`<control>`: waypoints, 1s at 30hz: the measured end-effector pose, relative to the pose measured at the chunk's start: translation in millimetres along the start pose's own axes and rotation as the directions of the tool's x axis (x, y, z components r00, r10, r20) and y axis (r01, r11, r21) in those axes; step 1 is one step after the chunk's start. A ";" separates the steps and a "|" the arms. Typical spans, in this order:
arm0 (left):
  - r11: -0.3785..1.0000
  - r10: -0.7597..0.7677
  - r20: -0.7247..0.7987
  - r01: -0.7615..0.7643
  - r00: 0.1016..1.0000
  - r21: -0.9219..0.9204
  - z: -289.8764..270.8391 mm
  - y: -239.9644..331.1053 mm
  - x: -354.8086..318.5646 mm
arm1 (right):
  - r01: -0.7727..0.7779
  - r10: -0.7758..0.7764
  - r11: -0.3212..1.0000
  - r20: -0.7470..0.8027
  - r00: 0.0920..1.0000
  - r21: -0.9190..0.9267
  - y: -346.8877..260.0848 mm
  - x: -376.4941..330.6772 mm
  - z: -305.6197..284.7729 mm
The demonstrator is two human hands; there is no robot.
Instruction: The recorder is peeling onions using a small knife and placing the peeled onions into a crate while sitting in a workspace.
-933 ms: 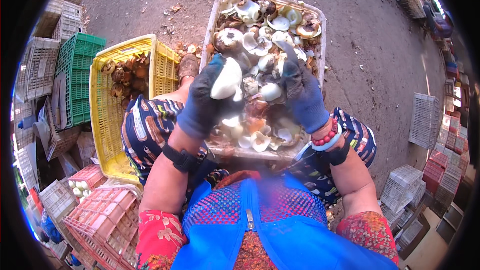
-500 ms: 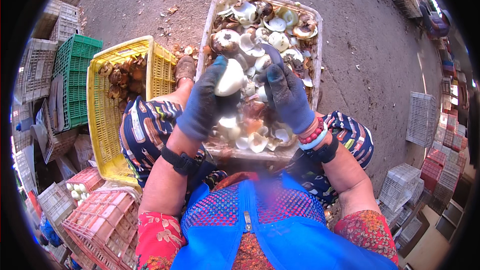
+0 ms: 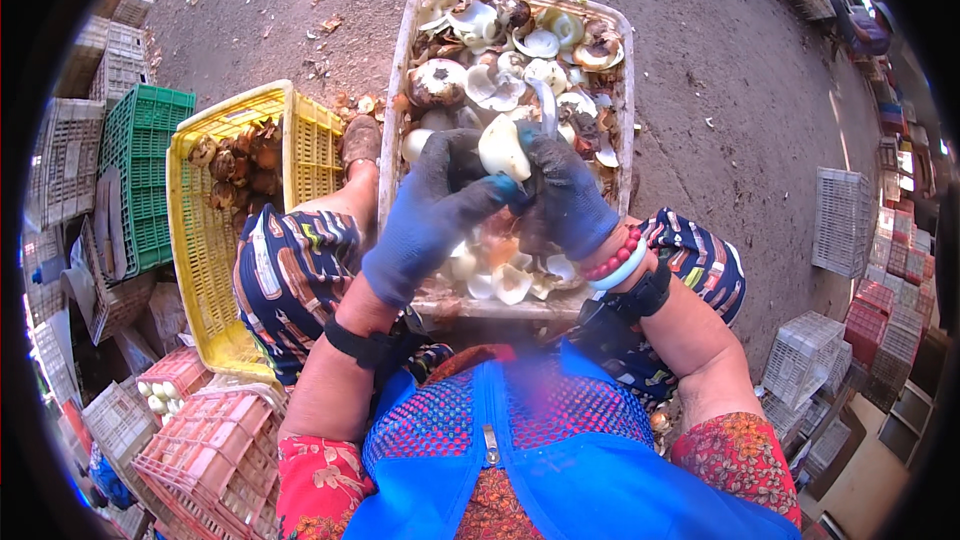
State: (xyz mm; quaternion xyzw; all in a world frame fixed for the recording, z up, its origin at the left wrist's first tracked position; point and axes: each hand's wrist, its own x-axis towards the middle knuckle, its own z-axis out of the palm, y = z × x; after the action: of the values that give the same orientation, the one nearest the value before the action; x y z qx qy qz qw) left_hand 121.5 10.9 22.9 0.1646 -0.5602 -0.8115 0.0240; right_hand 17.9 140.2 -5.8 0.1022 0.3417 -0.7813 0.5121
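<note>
Over the crate, a pale peeled onion (image 3: 503, 148) sits between my two gloved hands. My left hand (image 3: 440, 195), in a blue and black glove, closes around its left side, thumb pressed at its lower end. My right hand (image 3: 568, 190), gloved alike, is closed on a knife whose curved blade (image 3: 545, 105) points up and away; its handle is hidden in the fingers. The right fingertips come up against the onion. Below them the white crate (image 3: 626, 90) is filled with onion skins, cut layers and some whole onions, among them a brown-topped one (image 3: 438, 83).
A yellow crate (image 3: 200, 290) with brown, unpeeled onions (image 3: 240, 165) stands at my left leg. Green crates (image 3: 150, 170) and pink crates (image 3: 215, 450) are stacked farther left. White crates (image 3: 805, 350) stand on the right. Skin scraps lie on the ground (image 3: 720, 60).
The onion has shifted right and tilted between my hands. My left hand has turned inward, its thumb now across the onion's lower end. The knife blade now points more upright.
</note>
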 end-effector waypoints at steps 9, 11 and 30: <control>0.977 0.007 -0.062 -0.020 0.998 -0.213 -3.6 -8.7 4.8 | 0.410 -0.447 0.678 0.102 0.889 -0.610 4.9 -25.2 31.6; 0.967 0.011 -0.028 -0.018 1.000 -0.255 -8.3 -8.6 2.0 | 0.469 -0.496 0.572 0.172 0.851 -0.673 7.9 -22.8 25.2; 0.976 -0.159 0.005 0.157 0.987 -0.151 -17.6 15.9 -3.7 | 0.660 -0.448 -0.354 0.740 0.502 -0.663 -25.1 -17.3 5.3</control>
State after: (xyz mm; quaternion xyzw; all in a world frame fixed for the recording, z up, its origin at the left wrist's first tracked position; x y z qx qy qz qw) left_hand 127.8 -10.0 32.8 0.2090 -0.4823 -0.8503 -0.0263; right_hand 5.0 155.5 17.8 -0.5113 0.7166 -0.4745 -0.0018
